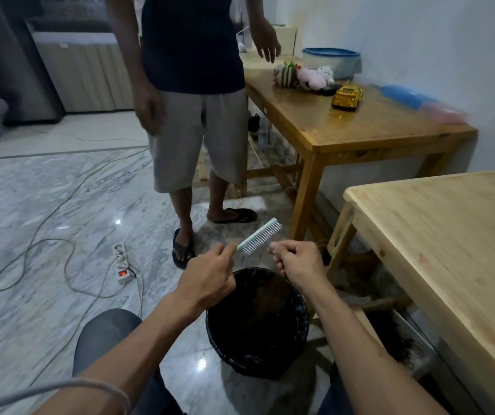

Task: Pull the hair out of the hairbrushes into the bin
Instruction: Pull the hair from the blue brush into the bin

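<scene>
My left hand [210, 272] grips the handle of a pale mint hairbrush [259, 236], whose bristles point down and to the right. The brush hangs just beyond the far rim of a black bin [297, 322] on the floor between my knees. My right hand [295, 260] is beside the bristles with its fingertips pinched together; whether any hair is in the pinch is too small to tell. Dark clumps lie inside the bin.
Another person stands close ahead in sandals, legs [184, 211] just past the brush. A light wooden table [449, 235] is at my right, a darker table [359, 127] with toys behind it. Cables and a power strip [121, 263] lie on the marble floor at left.
</scene>
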The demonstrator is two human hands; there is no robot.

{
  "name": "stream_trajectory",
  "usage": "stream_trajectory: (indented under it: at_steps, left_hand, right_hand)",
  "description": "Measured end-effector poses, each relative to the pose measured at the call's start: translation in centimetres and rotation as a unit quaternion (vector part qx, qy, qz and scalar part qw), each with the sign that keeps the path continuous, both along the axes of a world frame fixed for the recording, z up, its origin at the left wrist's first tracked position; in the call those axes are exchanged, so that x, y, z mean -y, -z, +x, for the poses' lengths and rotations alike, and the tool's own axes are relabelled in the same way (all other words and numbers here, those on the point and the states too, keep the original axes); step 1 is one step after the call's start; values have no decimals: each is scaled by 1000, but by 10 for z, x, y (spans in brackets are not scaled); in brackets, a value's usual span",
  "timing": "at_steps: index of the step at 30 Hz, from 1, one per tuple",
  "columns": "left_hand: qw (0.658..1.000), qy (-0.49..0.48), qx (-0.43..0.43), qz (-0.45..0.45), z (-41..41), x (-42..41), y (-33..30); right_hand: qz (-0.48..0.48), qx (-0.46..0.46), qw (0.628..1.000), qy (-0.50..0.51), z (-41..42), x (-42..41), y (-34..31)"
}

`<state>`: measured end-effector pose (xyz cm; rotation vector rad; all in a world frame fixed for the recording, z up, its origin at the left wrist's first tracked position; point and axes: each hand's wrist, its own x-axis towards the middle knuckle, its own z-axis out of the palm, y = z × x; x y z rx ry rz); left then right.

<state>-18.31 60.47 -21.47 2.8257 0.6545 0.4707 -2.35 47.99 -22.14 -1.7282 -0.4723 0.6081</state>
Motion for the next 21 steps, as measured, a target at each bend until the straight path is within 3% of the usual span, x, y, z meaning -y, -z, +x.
stream_trajectory:
  at_steps: [6,11,13,17,21]
  left_hand:
    - [995,-91,15,-45,-1,-13,0]
    - [996,-69,21,-56,0,-12,-1]
    - [997,-46,21,-62,1,-10,-2]
    - [997,6,21,-74,5,-7,-4]
    - [994,41,46,-88,7,-3,-9]
  right_hand:
    - [-8,6,1000,5,3,14,10]
    - [-172,9,977,-127,-2,15,13]
    - [-191,3,973,-129,-4,12,7]
    - [-39,-78,992,-94,-2,4,-4]
    - [84,-175,973,-122,-2,-1,-9]
